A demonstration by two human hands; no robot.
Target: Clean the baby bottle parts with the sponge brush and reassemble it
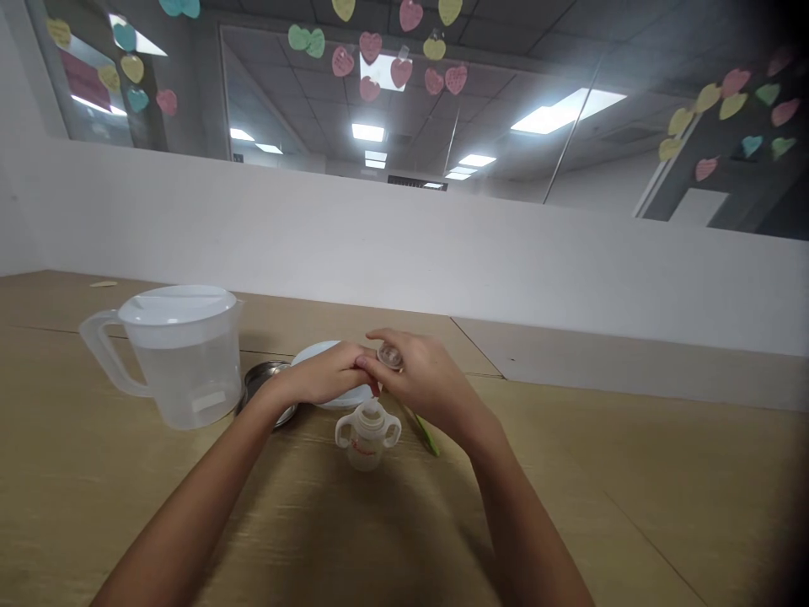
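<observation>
A small translucent baby bottle (365, 443) with two side handles and red lettering stands upright on the table. Just above its mouth my two hands meet. My right hand (430, 379) is curled around a clear, round, cap-like piece (390, 356). My left hand (325, 373) reaches in from the other side with its fingers bent, their tips partly covered by my right hand. Something small and reddish (375, 388) shows below the fingers, over the bottle's mouth; its kind and which hand has it are unclear.
A lidded clear plastic pitcher (190, 362) with liquid stands at the left. Beside it lies a round metal dish (253, 379), then a pale plate (309, 352) behind my hands. A green utensil (430, 437) lies right of the bottle. A white wall (316, 228) with windows bounds the table's back.
</observation>
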